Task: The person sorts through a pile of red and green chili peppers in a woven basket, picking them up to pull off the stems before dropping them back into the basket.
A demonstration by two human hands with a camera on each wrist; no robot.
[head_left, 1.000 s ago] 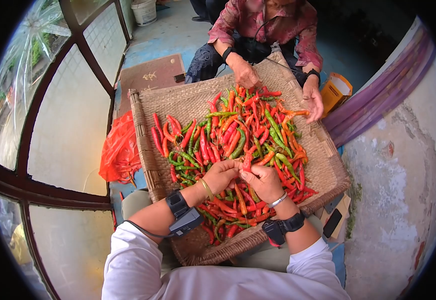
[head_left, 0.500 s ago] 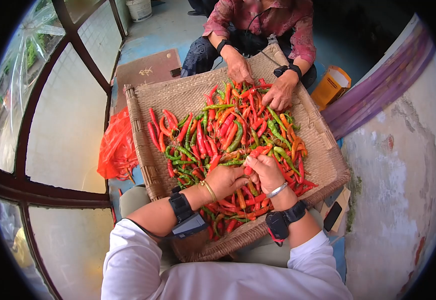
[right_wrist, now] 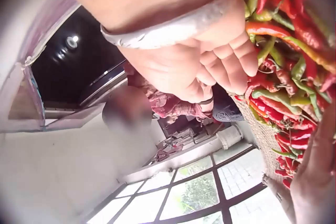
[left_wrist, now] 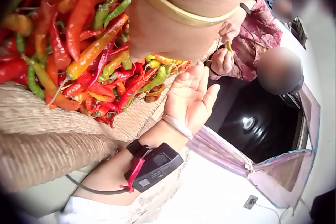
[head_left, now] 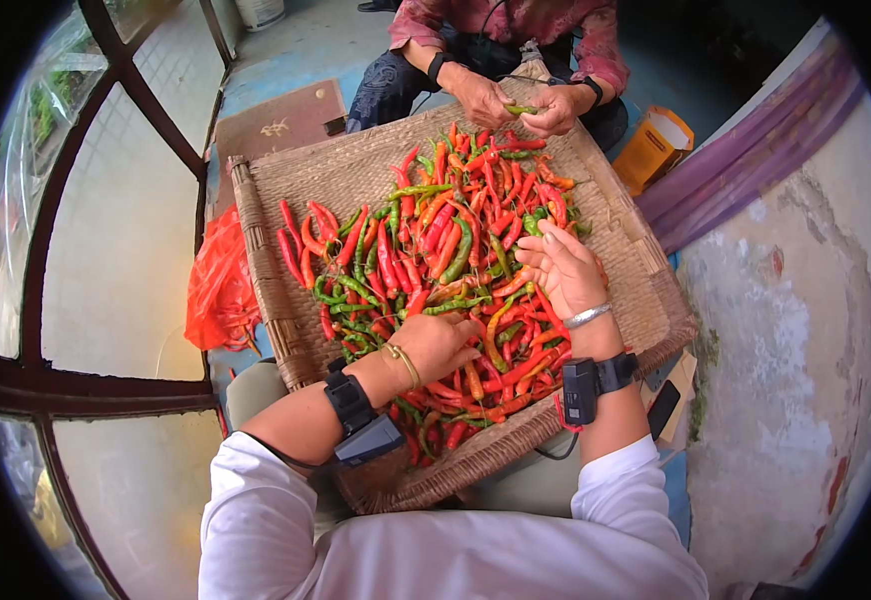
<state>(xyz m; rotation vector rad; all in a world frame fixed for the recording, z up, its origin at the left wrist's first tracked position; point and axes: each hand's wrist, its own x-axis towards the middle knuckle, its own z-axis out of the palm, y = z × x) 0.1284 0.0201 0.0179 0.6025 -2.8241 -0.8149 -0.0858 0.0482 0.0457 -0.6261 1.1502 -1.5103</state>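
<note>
Red, green and orange chili peppers (head_left: 466,245) lie heaped in a woven basket tray (head_left: 301,175). My left hand (head_left: 434,345) is low over the near middle of the heap, palm down, its fingers loosely bent among the peppers. To its right, my right hand (head_left: 568,270) is raised over the right side of the heap. In the left wrist view the right hand's palm (left_wrist: 190,98) faces the camera, bare, with the fingers relaxed. Across the tray, another person's hands (head_left: 486,95) hold a green chili pepper (head_left: 522,110).
A red plastic bag (head_left: 224,285) lies left of the tray, by the framed window panes (head_left: 121,240). An orange box (head_left: 656,150) stands beyond the right rim, near a purple curtain (head_left: 756,160). A dark phone-like slab (head_left: 663,410) lies at the near right.
My right hand has let go of a red chili pepper and moved up and right, away from my left hand. The other person's hands have lifted a green chili pepper from the heap.
</note>
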